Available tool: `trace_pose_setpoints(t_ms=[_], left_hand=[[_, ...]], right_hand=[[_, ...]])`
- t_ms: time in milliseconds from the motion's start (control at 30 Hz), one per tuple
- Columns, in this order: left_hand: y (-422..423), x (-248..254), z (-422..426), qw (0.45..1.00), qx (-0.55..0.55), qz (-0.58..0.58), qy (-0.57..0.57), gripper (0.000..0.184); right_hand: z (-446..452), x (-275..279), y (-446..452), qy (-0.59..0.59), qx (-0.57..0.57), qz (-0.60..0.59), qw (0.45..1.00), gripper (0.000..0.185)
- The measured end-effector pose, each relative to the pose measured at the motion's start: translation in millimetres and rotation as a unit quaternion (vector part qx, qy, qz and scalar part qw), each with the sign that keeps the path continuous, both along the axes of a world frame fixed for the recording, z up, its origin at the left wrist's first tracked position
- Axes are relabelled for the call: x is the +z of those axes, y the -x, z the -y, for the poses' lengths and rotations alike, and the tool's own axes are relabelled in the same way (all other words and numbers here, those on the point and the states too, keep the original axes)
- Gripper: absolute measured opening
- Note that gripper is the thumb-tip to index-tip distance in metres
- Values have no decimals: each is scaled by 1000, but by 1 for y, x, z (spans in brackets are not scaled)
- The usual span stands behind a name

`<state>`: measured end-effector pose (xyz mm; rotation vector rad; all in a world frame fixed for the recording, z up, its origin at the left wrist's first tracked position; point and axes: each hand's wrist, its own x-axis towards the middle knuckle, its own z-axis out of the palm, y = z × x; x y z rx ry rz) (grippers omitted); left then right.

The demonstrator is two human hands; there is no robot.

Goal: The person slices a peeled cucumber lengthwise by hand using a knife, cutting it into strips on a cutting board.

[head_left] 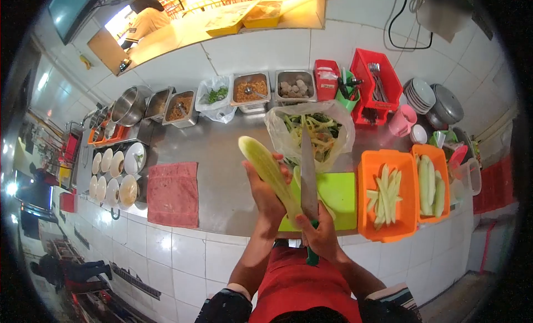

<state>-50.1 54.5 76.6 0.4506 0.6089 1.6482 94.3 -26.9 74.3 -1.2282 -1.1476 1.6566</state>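
- Far left of the green board (344, 196): round bowls (112, 191), smooth and shallow, in two rows.
- Left of the board: a red cloth (172, 195), woven and rectangular, flat on the brushed-metal desk (222, 151).
- Behind and left of the board: a steel pan (182, 123) containing brown, crumbly food and a spoon; beside it, a clear plastic liner (216, 110) containing chopped greens; next, a second steel pan (251, 107), also with brown, crumbly food and a spoon.
- Above the board's left edge: the left hand (265, 194), wrapped around a pale green, elongated cucumber (265, 159), held tilted.
- Behind the board: a third steel pan (296, 99) of round, pale pieces; nearer, a translucent bag (345, 129) of green and yellowish peelings.
- Over the board: the right hand (322, 237), grasping the green handle of a broad metal knife (308, 173), blade pointing away from the person.
- Behind and right of the board: a red plastic basket (394, 87) containing metal cutlery.
- Right of the board: an orange tray (409, 201) of pale, cut sticks; beyond it, a second orange tray (431, 218) of whole, smooth, elongated vegetables.
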Motion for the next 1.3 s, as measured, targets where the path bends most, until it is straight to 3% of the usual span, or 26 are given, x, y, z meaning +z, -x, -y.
trace_pose_setpoints(t_ms=[33,67,133,167,233,333,467,767,833,933,1133,1300], left_hand=[[9,-7,-10,999,-22,16,-18,60],[13,-7,-21,998,-44,31,-38,61],[10,21,-39,999,20,24,-10,62],[8,33,-44,996,79,14,30,63],[8,44,-52,996,77,33,39,62],[12,34,-66,994,70,69,42,60],[2,54,-67,991,90,91,43,61],[0,45,-74,983,92,139,75,61],[1,42,-74,983,93,144,71,61],[1,42,-74,981,93,158,69,62],[3,31,-72,972,59,203,99,61],[-2,25,-69,964,41,239,110,56]], right_hand=[[5,-5,0,-52,-32,46,997,21],[12,-10,-2,-60,-29,49,997,21],[28,-20,-12,-340,-27,229,912,23],[37,-19,-14,-344,-25,231,910,23],[53,-9,-17,-305,3,272,913,12],[59,-6,-16,-318,-21,273,908,10],[64,-19,-18,-337,-31,305,890,10],[65,-15,-20,-314,-30,316,895,10],[67,-21,-21,-346,-27,372,861,11],[66,-26,-20,-334,-30,389,858,11],[59,-19,-16,-319,-30,317,892,12],[52,-22,-10,-345,-45,344,872,14]])
